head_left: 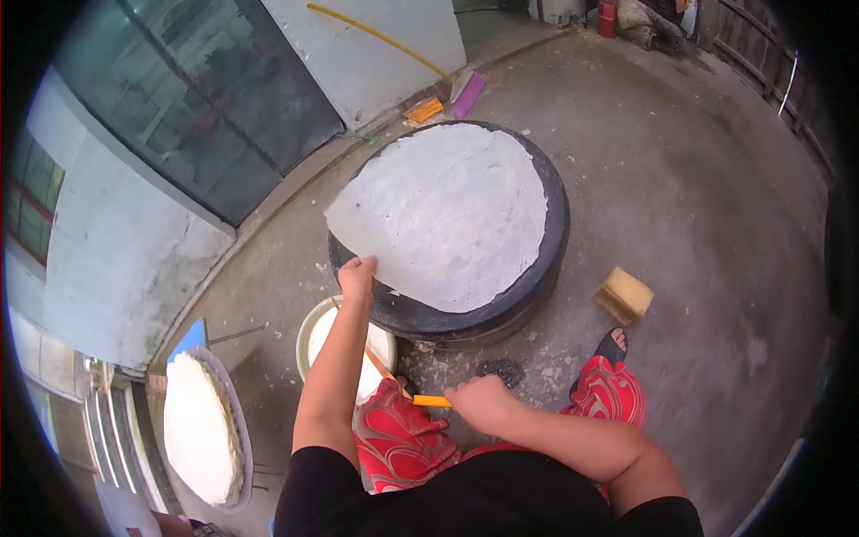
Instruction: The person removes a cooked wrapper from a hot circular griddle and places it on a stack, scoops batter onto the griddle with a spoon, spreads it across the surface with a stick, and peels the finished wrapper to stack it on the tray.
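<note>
A large thin white flatbread [447, 210] lies over a round black griddle [557, 234], its left edge reaching past the rim. My left hand [360, 276] is closed on the flatbread's near left edge, which is slightly raised there. My right hand [483, 403] is closed around a yellow-handled tool [431, 401] in front of my lap, and its far end is hard to make out. Below my left forearm stands a bucket [315, 324] of white batter [368, 380], partly hidden by the arm, with a wooden stick [379, 362] slanting across it.
At lower left, a stack of white flatbreads [201, 430] rests on a round tray [243, 447]. A tan block [625, 295] stands on the concrete floor right of the griddle. Behind the griddle, a broom with a yellow pole [380, 38] leans against the wall near an orange object [424, 110].
</note>
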The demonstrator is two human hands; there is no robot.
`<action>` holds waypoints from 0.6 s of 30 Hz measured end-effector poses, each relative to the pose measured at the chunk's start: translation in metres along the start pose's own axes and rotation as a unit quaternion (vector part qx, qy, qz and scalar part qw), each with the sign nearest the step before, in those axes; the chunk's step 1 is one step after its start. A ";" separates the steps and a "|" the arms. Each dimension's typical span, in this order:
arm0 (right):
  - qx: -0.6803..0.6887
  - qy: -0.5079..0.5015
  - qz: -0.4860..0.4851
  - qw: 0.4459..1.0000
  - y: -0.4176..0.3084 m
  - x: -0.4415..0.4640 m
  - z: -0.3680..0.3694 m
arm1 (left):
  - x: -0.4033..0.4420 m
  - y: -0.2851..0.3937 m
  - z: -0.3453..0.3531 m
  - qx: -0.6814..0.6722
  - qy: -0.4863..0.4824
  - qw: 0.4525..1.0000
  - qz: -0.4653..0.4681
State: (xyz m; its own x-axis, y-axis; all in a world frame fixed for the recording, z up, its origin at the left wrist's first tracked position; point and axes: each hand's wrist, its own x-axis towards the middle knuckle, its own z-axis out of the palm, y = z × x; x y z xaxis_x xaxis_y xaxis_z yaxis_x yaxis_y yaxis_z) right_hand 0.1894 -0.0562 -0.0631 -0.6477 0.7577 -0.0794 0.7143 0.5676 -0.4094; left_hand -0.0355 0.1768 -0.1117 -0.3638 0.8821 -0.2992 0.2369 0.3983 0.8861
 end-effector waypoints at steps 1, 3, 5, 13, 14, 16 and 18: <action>0.000 -0.003 0.002 1.000 0.000 0.000 0.000 | -0.016 0.013 0.000 -0.099 -0.010 0.994 0.043; 0.003 -0.007 0.002 1.000 -0.001 0.000 0.000 | -0.041 0.031 -0.004 -0.270 -0.043 0.958 0.086; -0.009 -0.004 -0.004 1.000 -0.001 -0.001 -0.003 | -0.050 0.029 -0.011 -0.323 -0.046 0.943 0.069; -0.001 -0.002 -0.006 1.000 -0.003 -0.003 -0.002 | -0.017 -0.065 -0.048 -0.392 0.006 0.903 -0.173; 0.001 -0.003 -0.008 1.000 -0.003 -0.003 -0.001 | -0.009 -0.080 -0.052 -0.372 0.029 0.900 -0.225; 0.000 0.000 -0.012 1.000 -0.002 -0.004 0.002 | 0.004 -0.100 -0.060 -0.308 0.075 0.923 -0.218; 0.000 0.002 -0.014 1.000 -0.002 -0.004 0.005 | 0.035 -0.122 -0.077 -0.145 0.154 0.962 -0.173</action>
State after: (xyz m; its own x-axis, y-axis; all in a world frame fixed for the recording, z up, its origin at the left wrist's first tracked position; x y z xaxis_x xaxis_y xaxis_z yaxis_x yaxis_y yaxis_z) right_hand 0.1891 -0.0627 -0.0667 -0.6672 0.7421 -0.0648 0.6956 0.5895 -0.4106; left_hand -0.1468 0.1399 -0.2036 -0.6356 0.5759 -0.5141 -0.1912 0.5277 0.8276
